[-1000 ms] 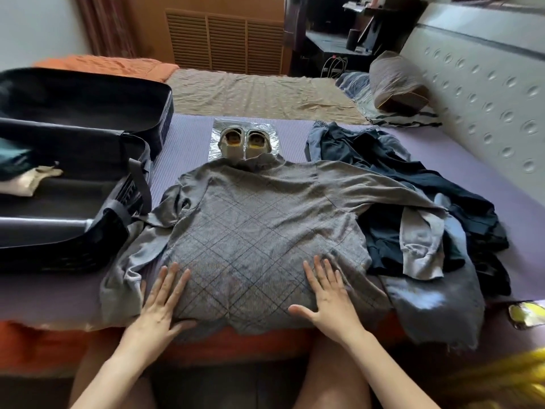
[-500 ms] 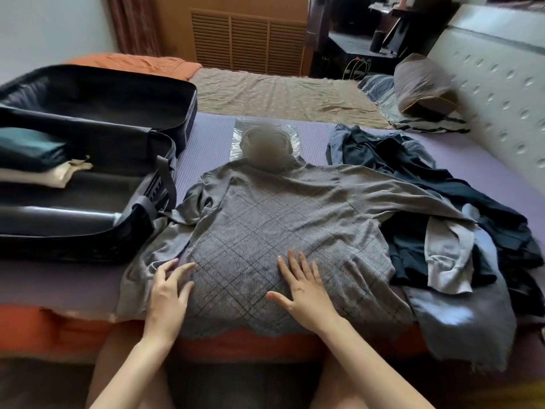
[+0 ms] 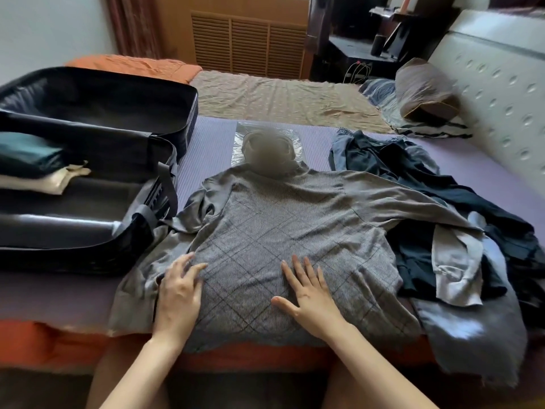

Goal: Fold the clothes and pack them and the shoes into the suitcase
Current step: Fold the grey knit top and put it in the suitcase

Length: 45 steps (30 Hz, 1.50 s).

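A grey checked sweater (image 3: 283,225) lies spread flat, front up, on the purple mat at the bed's near edge. My left hand (image 3: 180,293) rests on its lower left side, fingers apart. Flat on the lower middle of the sweater lies my right hand (image 3: 309,293), open. The black suitcase (image 3: 165,184) stands open at the left with folded teal and cream clothes (image 3: 35,166) inside. Behind the sweater's collar, the shoes (image 3: 267,152) sit blurred on a clear plastic bag. A heap of dark and grey clothes (image 3: 442,219) lies to the right, under the sweater's right sleeve.
A padded white headboard (image 3: 501,84) runs along the right side, with a brown pillow (image 3: 424,90) near it. Beige and orange bedding (image 3: 280,98) covers the far half of the bed. The bed's orange edge (image 3: 59,343) is just in front of my knees.
Both hands slid a little up and leftward over the sweater; the left hand now sits at its left side seam. The view shifted left.
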Motion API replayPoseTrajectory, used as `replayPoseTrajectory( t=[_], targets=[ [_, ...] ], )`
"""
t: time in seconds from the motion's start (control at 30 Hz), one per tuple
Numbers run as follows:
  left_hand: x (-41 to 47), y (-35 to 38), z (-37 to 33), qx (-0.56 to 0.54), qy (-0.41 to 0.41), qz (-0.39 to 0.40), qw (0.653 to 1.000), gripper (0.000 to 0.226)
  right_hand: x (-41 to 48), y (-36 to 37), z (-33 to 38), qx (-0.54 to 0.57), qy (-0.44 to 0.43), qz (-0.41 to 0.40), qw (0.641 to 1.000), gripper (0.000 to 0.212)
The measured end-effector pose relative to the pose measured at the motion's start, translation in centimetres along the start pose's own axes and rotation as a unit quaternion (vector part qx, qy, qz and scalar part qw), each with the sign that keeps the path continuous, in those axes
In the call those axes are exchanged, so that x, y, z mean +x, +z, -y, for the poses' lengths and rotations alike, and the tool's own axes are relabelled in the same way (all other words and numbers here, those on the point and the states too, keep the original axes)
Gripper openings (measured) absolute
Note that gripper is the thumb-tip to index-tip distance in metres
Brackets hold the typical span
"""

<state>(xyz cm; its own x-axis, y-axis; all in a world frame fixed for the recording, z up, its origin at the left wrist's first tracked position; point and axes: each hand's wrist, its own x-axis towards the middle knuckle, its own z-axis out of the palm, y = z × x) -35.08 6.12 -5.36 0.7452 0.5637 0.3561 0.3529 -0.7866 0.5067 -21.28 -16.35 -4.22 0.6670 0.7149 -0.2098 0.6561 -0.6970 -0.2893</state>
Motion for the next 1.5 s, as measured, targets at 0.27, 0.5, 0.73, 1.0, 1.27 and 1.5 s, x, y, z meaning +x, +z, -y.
replayPoseTrajectory(
  t=[0.27, 0.5, 0.73, 1.0, 1.27, 1.5],
  targets=[
    [3.8, 2.2, -0.4, 0.137, 0.028, 0.130, 0.982, 0.046, 3.0, -0.6, 0.3, -0.002, 0.000, 0.020, 1.000, 0.095],
    [9.3, 2.1, -1.6, 0.068, -0.017, 0.069, 0.995, 0.028, 6.4, -2.9, 0.6, 0.032, -0.006, 0.022, 0.999, 0.096],
    [20.6, 4.6, -3.0, 0.074, -0.045, 0.104, 0.991, 0.062, 17.2, -7.8, 0.9, 0.012, -0.032, -0.009, 0.999, 0.059],
    [29.4, 7.9, 2.2, 0.046, -0.199, 0.150, 0.967, 0.057, 29.6, -12.1, 1.1, -0.055, -0.090, -0.093, 0.990, 0.062],
    [29.2, 8.1, 3.8, 0.030, -0.197, -0.023, 0.980, 0.017, 34.7, -12.2, -1.5, -0.167, -0.087, -0.218, 0.958, 0.033],
    [29.3, 7.7, 2.9, 0.066, -0.204, -0.086, 0.973, 0.032, 35.5, -14.5, -0.6, -0.050, -0.123, -0.377, 0.917, 0.023]
  ],
)
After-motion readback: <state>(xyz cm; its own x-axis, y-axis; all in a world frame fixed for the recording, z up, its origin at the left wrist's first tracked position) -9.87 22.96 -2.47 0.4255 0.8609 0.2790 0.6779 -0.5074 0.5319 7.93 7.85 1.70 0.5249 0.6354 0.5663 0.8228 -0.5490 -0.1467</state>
